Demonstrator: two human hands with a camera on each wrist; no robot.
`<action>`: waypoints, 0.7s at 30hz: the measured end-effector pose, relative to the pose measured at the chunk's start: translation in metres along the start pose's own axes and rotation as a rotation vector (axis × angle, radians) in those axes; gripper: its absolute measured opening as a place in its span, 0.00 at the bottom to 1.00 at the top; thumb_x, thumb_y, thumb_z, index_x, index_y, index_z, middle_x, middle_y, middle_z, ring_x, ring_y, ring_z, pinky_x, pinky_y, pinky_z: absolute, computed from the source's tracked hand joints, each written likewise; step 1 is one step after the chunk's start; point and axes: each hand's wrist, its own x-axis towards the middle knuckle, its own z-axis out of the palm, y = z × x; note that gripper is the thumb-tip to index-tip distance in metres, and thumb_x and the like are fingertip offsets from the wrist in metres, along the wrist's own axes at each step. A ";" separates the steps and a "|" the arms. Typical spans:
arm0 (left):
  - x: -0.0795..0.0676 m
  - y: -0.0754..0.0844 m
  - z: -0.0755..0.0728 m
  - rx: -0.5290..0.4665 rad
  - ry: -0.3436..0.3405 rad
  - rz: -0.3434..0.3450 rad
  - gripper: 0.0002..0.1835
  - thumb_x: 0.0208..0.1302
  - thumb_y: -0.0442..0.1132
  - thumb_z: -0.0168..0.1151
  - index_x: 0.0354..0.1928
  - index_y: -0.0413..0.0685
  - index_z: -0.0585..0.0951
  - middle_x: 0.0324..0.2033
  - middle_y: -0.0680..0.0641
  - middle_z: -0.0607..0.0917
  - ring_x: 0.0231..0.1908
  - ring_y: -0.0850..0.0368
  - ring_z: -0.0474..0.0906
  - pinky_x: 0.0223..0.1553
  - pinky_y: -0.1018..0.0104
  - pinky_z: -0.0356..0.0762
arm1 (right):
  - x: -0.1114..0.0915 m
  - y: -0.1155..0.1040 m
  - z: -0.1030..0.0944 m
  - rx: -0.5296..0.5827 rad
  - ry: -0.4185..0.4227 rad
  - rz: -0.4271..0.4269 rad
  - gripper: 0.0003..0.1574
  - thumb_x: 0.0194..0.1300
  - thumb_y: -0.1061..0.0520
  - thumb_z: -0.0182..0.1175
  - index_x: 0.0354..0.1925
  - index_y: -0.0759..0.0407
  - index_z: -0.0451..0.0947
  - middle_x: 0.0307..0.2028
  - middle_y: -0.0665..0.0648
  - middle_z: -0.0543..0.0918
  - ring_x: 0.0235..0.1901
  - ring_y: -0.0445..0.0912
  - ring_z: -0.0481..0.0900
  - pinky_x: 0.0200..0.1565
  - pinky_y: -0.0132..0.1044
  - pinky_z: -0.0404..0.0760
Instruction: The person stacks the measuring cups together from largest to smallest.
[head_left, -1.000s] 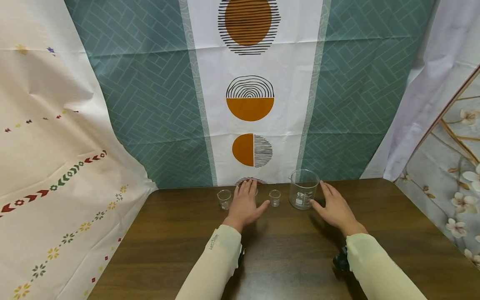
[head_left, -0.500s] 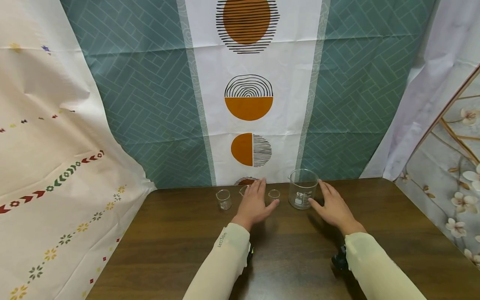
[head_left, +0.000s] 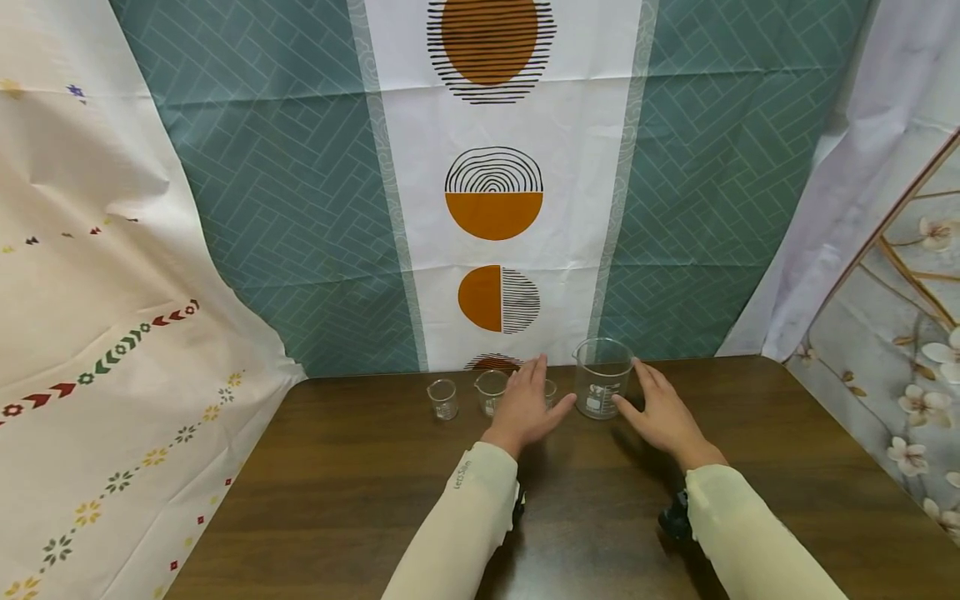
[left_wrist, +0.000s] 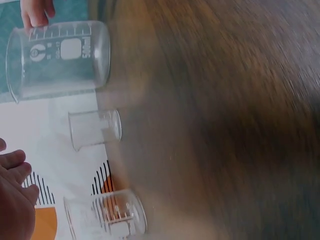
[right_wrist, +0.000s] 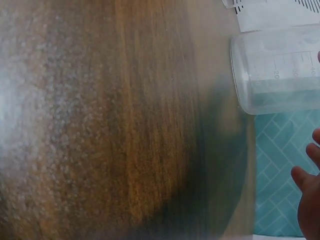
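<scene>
A large glass beaker [head_left: 602, 379], marked 500ml in the left wrist view, stands upright near the table's back edge. My right hand [head_left: 670, 419] is beside its right side, fingers extended; in the left wrist view, fingertips [left_wrist: 37, 14] overlap the beaker's wall near the rim. My left hand [head_left: 525, 408] reaches forward with fingers straight and thumb spread toward the large beaker, holding nothing. It partly hides a small beaker [head_left: 551, 388]. Left of that hand stand a medium beaker [head_left: 489, 385] and another small beaker [head_left: 443, 402].
The beakers form a row along the back of the dark wooden table [head_left: 360, 492]. Right behind that edge hangs a green and white patterned cloth [head_left: 315, 250]. A pale curtain [head_left: 112, 350] borders the left side, and a floral one [head_left: 900, 367] the right.
My left hand has moved right along the row, uncovering the medium beaker and partly covering the small one near the large beaker. My right hand stays beside the large beaker. The view shifts slightly.
</scene>
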 end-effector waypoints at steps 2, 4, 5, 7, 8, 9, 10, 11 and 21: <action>0.001 0.002 0.001 -0.034 -0.008 -0.006 0.45 0.67 0.64 0.47 0.75 0.41 0.52 0.71 0.40 0.62 0.72 0.46 0.58 0.72 0.52 0.53 | 0.000 0.000 0.001 0.003 0.000 0.006 0.56 0.68 0.33 0.51 0.76 0.63 0.40 0.72 0.73 0.52 0.69 0.69 0.53 0.64 0.68 0.58; 0.003 0.003 0.003 -0.069 -0.019 -0.017 0.45 0.68 0.64 0.48 0.75 0.40 0.51 0.72 0.40 0.61 0.72 0.46 0.57 0.72 0.52 0.53 | 0.000 0.000 0.002 0.007 0.000 0.012 0.56 0.68 0.32 0.50 0.76 0.63 0.40 0.72 0.73 0.51 0.69 0.70 0.53 0.64 0.68 0.58; 0.003 0.004 0.004 -0.081 -0.027 -0.025 0.45 0.68 0.64 0.47 0.75 0.40 0.51 0.72 0.40 0.61 0.72 0.46 0.57 0.72 0.52 0.54 | 0.000 0.000 0.002 0.010 -0.001 0.014 0.56 0.68 0.32 0.50 0.76 0.62 0.39 0.72 0.73 0.51 0.69 0.70 0.53 0.64 0.68 0.58; 0.005 0.006 0.006 -0.115 -0.035 -0.048 0.46 0.68 0.64 0.48 0.75 0.40 0.50 0.73 0.40 0.60 0.73 0.46 0.56 0.72 0.52 0.55 | 0.000 0.000 0.003 0.020 0.001 0.016 0.56 0.68 0.32 0.50 0.76 0.62 0.39 0.72 0.73 0.51 0.69 0.70 0.53 0.64 0.68 0.58; 0.006 0.007 0.007 -0.132 -0.038 -0.060 0.46 0.68 0.64 0.48 0.75 0.40 0.50 0.73 0.41 0.59 0.73 0.46 0.56 0.72 0.52 0.55 | 0.000 0.000 0.004 0.025 0.002 0.016 0.56 0.68 0.31 0.49 0.76 0.62 0.39 0.72 0.73 0.51 0.69 0.70 0.53 0.64 0.68 0.58; 0.007 0.008 0.008 -0.150 -0.040 -0.070 0.46 0.67 0.64 0.48 0.75 0.40 0.50 0.74 0.41 0.58 0.73 0.46 0.55 0.71 0.52 0.56 | 0.000 0.001 0.004 0.028 0.002 0.016 0.57 0.68 0.31 0.49 0.76 0.62 0.39 0.72 0.73 0.51 0.69 0.70 0.53 0.64 0.68 0.58; 0.008 0.009 0.008 -0.170 -0.042 -0.082 0.47 0.67 0.65 0.48 0.75 0.40 0.50 0.74 0.41 0.57 0.73 0.46 0.55 0.71 0.52 0.57 | 0.000 0.001 0.005 0.035 0.005 0.016 0.57 0.68 0.31 0.49 0.76 0.61 0.39 0.72 0.73 0.51 0.69 0.70 0.54 0.64 0.68 0.58; 0.010 0.011 0.009 -0.193 -0.045 -0.091 0.47 0.67 0.65 0.48 0.75 0.40 0.49 0.74 0.41 0.56 0.73 0.46 0.54 0.71 0.52 0.57 | 0.000 0.001 0.005 0.042 0.006 0.017 0.57 0.68 0.31 0.49 0.76 0.61 0.39 0.72 0.73 0.51 0.69 0.70 0.54 0.63 0.68 0.58; 0.020 0.023 0.019 -0.371 -0.076 -0.136 0.50 0.64 0.67 0.51 0.76 0.44 0.47 0.76 0.43 0.53 0.73 0.47 0.55 0.69 0.50 0.61 | 0.001 0.005 0.007 0.105 0.012 0.019 0.56 0.68 0.31 0.50 0.76 0.60 0.38 0.73 0.73 0.50 0.68 0.71 0.55 0.62 0.70 0.59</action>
